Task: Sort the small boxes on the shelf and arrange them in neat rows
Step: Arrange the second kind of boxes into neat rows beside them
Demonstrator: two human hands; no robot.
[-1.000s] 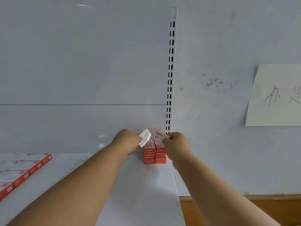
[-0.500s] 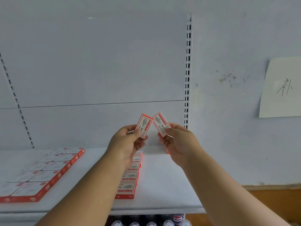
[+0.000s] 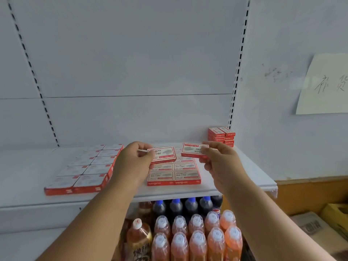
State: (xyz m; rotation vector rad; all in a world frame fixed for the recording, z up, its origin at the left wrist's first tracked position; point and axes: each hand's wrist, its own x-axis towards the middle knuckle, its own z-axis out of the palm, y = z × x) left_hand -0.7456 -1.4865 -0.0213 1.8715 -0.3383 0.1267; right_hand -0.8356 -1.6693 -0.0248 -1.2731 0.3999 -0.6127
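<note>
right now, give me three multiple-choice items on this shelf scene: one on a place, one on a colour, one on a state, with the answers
1. Where is the small stack of boxes?
A. back right corner of the shelf
B. front left edge
C. on the floor

2. What colour are the box sides?
A. blue
B. red
C. green

3. What is the left hand doing?
A. hanging idle
B. pressing the wall
C. holding a box

Answers: 1 A, it stands beside the slotted upright. 2 B, the edges show red. 3 C, thumb and fingers pinch it, as the right hand does another box.

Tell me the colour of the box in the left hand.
Red with a white top panel; head view.
</note>
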